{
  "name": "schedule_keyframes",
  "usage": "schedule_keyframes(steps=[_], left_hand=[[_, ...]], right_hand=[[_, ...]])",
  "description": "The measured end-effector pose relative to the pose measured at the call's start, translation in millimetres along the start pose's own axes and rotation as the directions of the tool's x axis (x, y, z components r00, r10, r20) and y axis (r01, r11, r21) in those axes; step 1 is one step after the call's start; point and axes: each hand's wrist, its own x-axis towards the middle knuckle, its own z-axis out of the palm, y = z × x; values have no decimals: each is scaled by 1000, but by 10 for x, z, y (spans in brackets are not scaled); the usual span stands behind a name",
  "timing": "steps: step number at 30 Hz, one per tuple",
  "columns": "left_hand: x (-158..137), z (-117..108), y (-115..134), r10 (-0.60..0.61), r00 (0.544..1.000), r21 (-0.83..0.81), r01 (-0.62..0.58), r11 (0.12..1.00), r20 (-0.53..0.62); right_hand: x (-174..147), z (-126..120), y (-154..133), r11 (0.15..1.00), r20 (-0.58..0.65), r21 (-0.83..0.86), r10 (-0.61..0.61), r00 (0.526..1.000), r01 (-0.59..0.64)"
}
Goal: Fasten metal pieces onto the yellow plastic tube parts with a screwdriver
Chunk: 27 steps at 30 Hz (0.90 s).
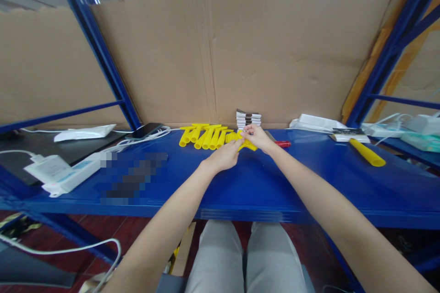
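Both hands meet near the back of the blue shelf. My left hand [225, 156] is closed, its fingertips pinched on a yellow plastic piece [249, 146] that shows partly between the hands. Just to its right, my right hand [257, 137] is pinched at the fingertips, close to the same piece; what it grips is too small to make out. Left of the hands lies a row of several yellow T-shaped plastic pieces [207, 139] with tube-like stems. More small yellow parts [232, 137] sit right by my left fingertips. Behind the hands rises a stack of folded white-and-dark packets [248, 116].
A red-handled tool [283, 144] lies beside my right wrist. Farther right are a yellow tube [367, 153], a small box [349, 135] and a white packet [316, 122]. A power strip [77, 174], cables and a phone [146, 131] occupy the left. Cardboard [275, 50] walls the back.
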Motion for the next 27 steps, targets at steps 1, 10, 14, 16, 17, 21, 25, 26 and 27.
schedule_keyframes(steps=[1, 10, 14, 16, 17, 21, 25, 26, 27], left_hand=[[-3, -1, 3, -8, 1000, 1, 8, 1000, -1], [-29, -29, 61, -33, 999, 14, 33, 999, 6], [-32, -40, 76, -36, 999, 9, 36, 999, 18], [-33, -35, 77, -30, 999, 5, 30, 1000, 18], [-33, -29, 76, -26, 1000, 4, 26, 1000, 17], [-38, -3, 63, -17, 1000, 9, 17, 1000, 17], [-43, 2, 63, -12, 1000, 16, 12, 1000, 6], [-45, 1, 65, -12, 1000, 19, 12, 1000, 6], [-47, -1, 68, -12, 1000, 22, 12, 1000, 10]], right_hand=[[-4, -5, -8, 1000, 17, 19, 22, 1000, -23], [-24, -79, -40, 992, 89, 26, 124, 988, -126], [-52, -84, -62, 985, 107, 35, 164, 981, -169], [-60, -88, -64, 981, 116, 56, 177, 977, -184], [-63, -92, -63, 980, 120, 60, 181, 976, -189], [-77, -116, -76, 979, 128, 24, 199, 972, -204], [-99, -155, -114, 976, 160, 29, 208, 965, -216], [-101, -167, -120, 975, 170, 33, 213, 962, -222], [-101, -180, -123, 973, 176, 33, 220, 959, -229]])
